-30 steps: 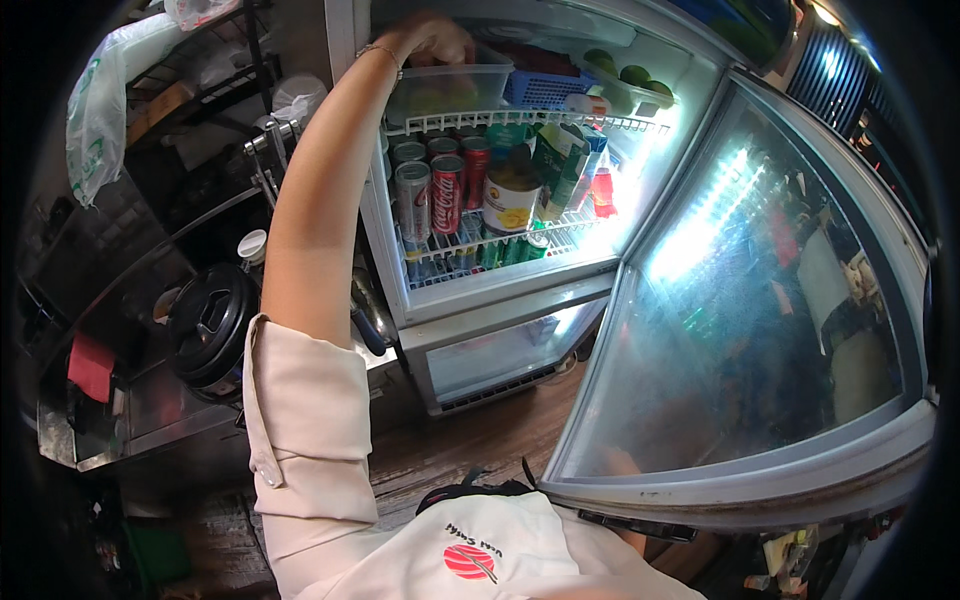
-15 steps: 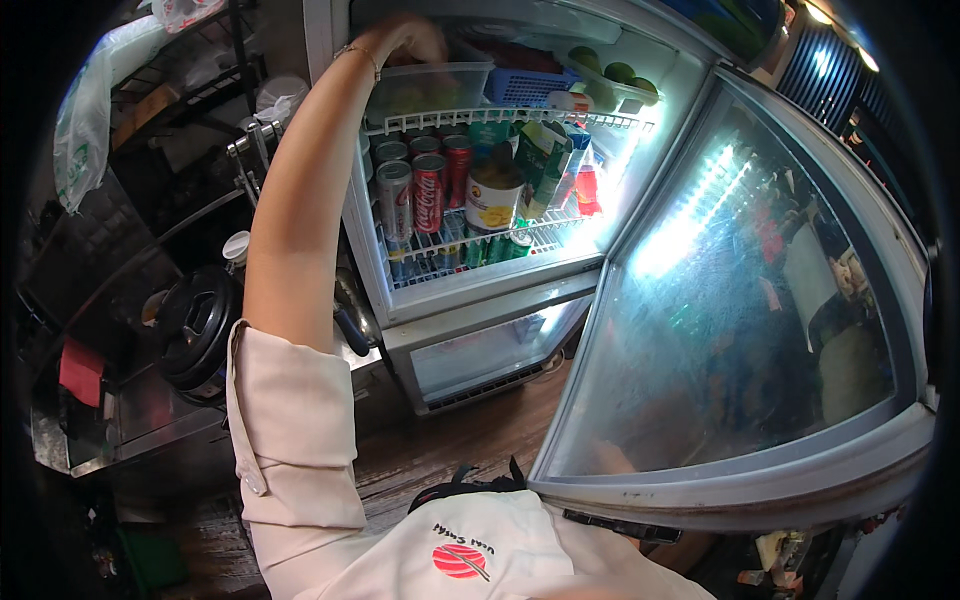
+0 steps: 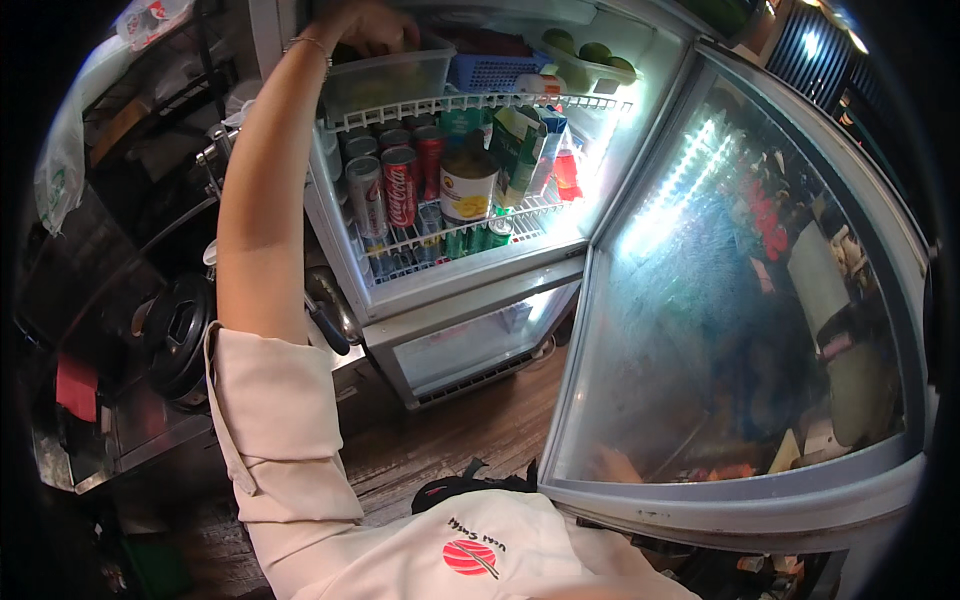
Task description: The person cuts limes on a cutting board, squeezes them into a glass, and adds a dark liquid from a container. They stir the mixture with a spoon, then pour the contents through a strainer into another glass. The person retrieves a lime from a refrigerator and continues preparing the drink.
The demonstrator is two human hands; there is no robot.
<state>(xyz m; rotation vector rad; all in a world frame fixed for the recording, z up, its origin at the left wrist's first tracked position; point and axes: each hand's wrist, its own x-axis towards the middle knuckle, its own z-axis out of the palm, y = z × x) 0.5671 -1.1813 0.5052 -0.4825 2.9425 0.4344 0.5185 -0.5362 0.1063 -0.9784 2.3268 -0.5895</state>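
My left hand (image 3: pixel 368 24) reaches up into the open fridge (image 3: pixel 470 290), its fingers curled over the top rim of a clear plastic container (image 3: pixel 385 82) on the top wire shelf. A thin bracelet sits on that wrist. Beside the container stand a blue basket (image 3: pixel 505 70) and a tray of green fruit (image 3: pixel 590 55). My right hand (image 3: pixel 612 466) shows only dimly through the glass near the door's lower edge, and its grip is unclear.
The curved glass door (image 3: pixel 740 300) swings open to the right. On the shelf below stand drink cans (image 3: pixel 400 185), a large yellow-labelled tin (image 3: pixel 467 185) and cartons (image 3: pixel 520 150). A dark counter with a black round appliance (image 3: pixel 180 330) is at the left. The floor is wooden.
My left hand stays at the clear container's rim. The view has drifted slightly, so the fridge sits a little further left and higher in the picture.
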